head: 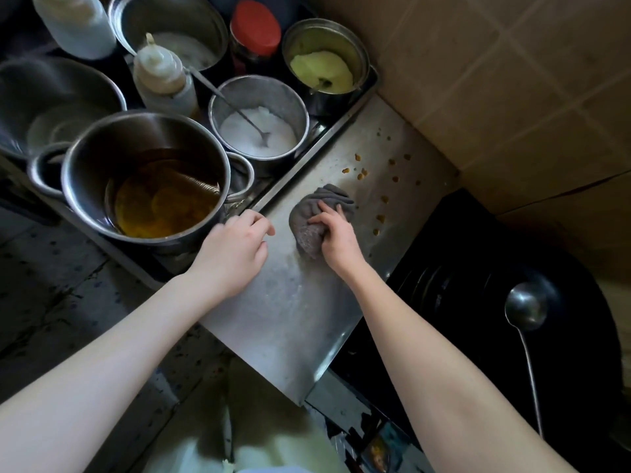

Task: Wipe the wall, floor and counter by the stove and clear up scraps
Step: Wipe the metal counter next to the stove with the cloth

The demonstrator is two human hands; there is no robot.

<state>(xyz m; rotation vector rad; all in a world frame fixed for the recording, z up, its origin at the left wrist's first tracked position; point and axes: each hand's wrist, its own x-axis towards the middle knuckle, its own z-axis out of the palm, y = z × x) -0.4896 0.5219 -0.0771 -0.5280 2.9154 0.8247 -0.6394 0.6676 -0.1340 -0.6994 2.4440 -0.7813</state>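
Note:
A crumpled grey cloth (pixel 312 213) lies on the steel counter (pixel 293 312) between the pot tray and the stove. My right hand (pixel 336 233) grips the cloth and holds it down against the metal. My left hand (pixel 232 250) rests on the counter's left edge beside the big pot, fingers loosely curled and holding nothing. Several small orange-yellow scraps (pixel 363 174) are scattered on the counter beyond the cloth, toward the tiled wall (pixel 512 80).
A big steel pot of amber oil (pixel 146 179) stands at the left in a tray with bowls of white powder (pixel 257 121), yellow paste (pixel 322 64) and squeeze bottles (pixel 164 76). A black wok (pixel 495 302) with a steel ladle (pixel 526 305) sits right. Speckled floor (pixel 51 285) lies below.

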